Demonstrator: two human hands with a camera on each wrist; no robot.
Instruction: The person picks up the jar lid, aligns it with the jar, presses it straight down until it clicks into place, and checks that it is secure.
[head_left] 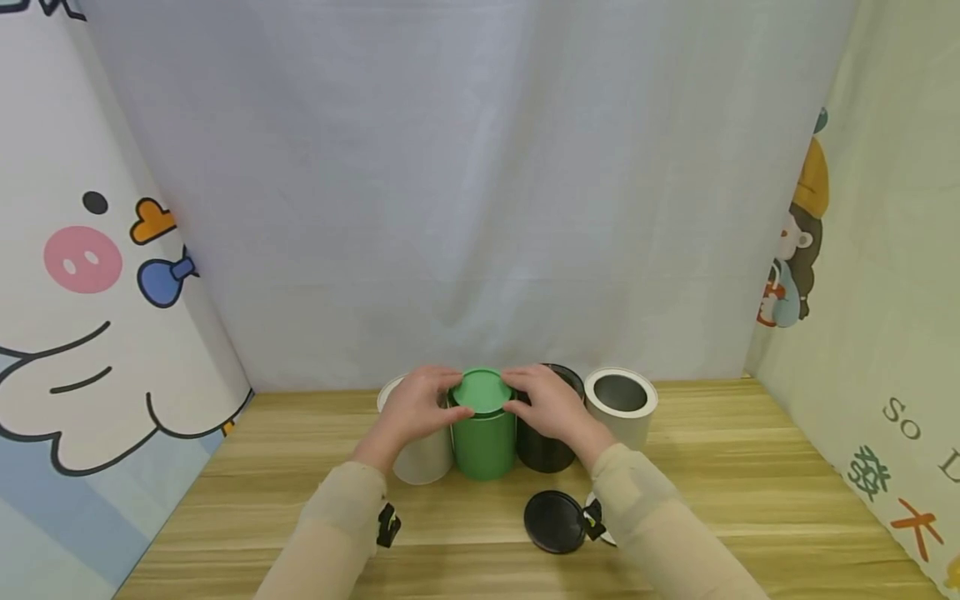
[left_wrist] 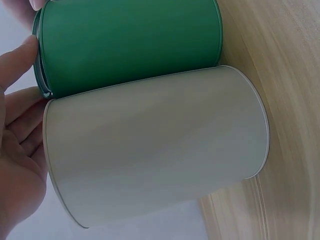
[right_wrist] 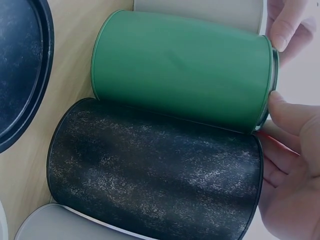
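Green can (head_left: 484, 448), green lid (head_left: 482, 392); pale-speckled black can (right_wrist: 155, 170); streaked yellow-brown table (head_left: 300, 483); cream sleeves (head_left: 322, 537).

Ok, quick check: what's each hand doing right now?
Left hand: holding the left edge of the green lid, atop the green can.
Right hand: holding the same lid's right edge.
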